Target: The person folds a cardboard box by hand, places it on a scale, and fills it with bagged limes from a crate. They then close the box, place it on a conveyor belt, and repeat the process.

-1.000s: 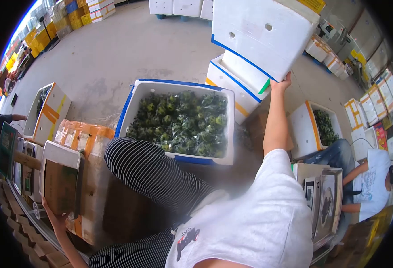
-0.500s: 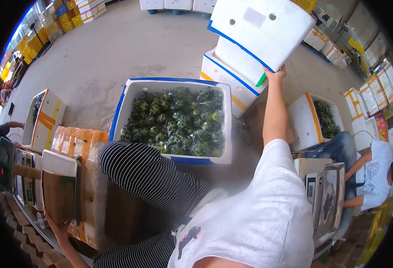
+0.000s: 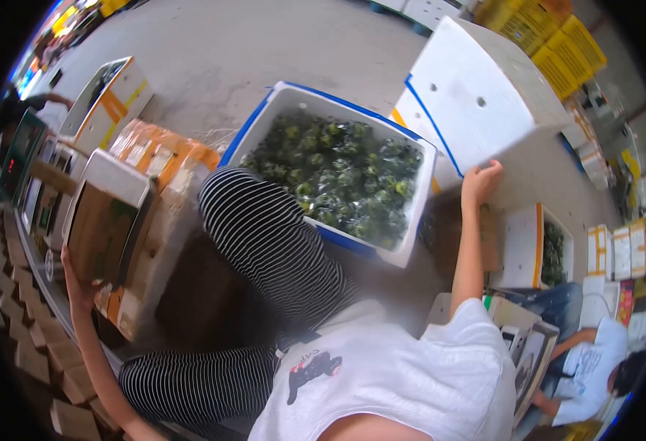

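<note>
My right hand (image 3: 481, 182) grips the lower edge of a white foam box (image 3: 477, 92) with blue tape, held tilted in the air to the right of an open foam crate (image 3: 409, 228) full of bagged green produce (image 3: 337, 176). My left hand (image 3: 79, 283) rests against the near end of a brown cardboard-faced box (image 3: 102, 228) lying on a weighing scale at the left. My striped trouser leg (image 3: 264, 242) reaches towards the crate.
Orange-taped cartons (image 3: 157, 158) sit beside the scale. A digital display (image 3: 16, 158) stands far left. Another open foam box with greens (image 3: 539, 253) and a seated person in a white shirt (image 3: 591, 364) are at the right. Yellow crates (image 3: 550, 37) are stacked behind.
The white foam box has come down and nearer, tilting over beside the produce crate, with my right hand still on its edge. The view has swung left; my left hand stays at the box on the scale.
</note>
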{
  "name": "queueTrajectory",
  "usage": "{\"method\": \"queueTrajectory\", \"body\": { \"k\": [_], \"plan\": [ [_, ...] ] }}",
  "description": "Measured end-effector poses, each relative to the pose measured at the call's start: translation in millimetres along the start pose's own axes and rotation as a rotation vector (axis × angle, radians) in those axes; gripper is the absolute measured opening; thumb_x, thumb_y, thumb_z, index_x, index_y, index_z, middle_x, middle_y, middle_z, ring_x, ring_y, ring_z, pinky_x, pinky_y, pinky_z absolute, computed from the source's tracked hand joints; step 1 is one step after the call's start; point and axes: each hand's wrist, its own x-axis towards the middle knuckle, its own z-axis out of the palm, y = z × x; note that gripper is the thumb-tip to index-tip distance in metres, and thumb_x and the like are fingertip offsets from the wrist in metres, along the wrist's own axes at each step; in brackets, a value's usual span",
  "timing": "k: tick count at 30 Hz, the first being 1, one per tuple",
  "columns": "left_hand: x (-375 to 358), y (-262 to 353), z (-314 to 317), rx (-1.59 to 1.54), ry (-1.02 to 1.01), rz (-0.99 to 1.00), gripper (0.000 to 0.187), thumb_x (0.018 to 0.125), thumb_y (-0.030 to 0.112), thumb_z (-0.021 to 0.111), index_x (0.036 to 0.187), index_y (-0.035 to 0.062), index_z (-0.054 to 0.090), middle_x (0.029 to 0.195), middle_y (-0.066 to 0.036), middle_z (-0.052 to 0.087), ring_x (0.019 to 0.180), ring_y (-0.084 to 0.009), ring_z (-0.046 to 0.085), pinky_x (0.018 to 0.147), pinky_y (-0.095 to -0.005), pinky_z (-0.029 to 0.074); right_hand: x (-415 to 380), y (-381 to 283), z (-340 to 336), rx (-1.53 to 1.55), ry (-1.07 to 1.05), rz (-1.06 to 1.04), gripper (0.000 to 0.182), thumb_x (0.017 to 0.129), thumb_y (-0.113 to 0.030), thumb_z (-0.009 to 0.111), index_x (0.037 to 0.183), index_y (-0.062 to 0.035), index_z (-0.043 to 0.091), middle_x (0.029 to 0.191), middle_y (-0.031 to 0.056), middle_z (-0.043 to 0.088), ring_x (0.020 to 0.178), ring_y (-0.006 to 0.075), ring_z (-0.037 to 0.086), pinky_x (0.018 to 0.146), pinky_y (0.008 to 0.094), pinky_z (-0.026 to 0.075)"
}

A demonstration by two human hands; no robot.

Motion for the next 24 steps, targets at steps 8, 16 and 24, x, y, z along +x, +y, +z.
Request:
{"method": "queueTrajectory", "body": {
  "k": [8,16,24],
  "plan": [
    [-15.2,0.9,31.3,0.032,0.194,-0.002,0.097,0.072,0.080,0.055,0.148,0.0237,0.033,0.154,-0.011,0.027,0.141,-0.0405,0.020,0.099,-0.0782,0.012,-32.3,-289.2,-52.5,1.146,-0.472,-0.577,0.027,0.092,-0.002,0.048,0.118,-0.0031,0.047,0.104,0.0116,0.053,0.091,0.0194,0.055,0.073,0.0286,0.048],
    [-18.1,-4.1,41.3,0.224,0.217,0.013,0.102,0.074,0.084,0.046,0.153,0.0253,0.021,0.158,-0.009,0.020,0.142,-0.0403,0.023,0.102,-0.0725,0.021,-154.4,-645.1,-141.2,1.074,-0.568,-1.566,0.036,0.100,-0.034,0.042,0.121,-0.0059,0.052,0.125,0.0194,0.053,0.105,0.0377,0.059,0.083,0.0465,0.049],
    [7.8,-9.1,42.6,0.146,0.401,0.185,0.111,0.075,0.067,0.063,0.151,0.0052,0.011,0.151,-0.023,0.029,0.141,-0.0323,0.028,0.112,-0.0429,0.026,-232.6,-704.5,-136.0,1.205,-0.980,-1.710,0.039,0.099,-0.036,0.042,0.107,-0.0025,0.059,0.093,0.0234,0.063,0.093,0.0384,0.061,0.081,0.0449,0.045]
  ]
}}
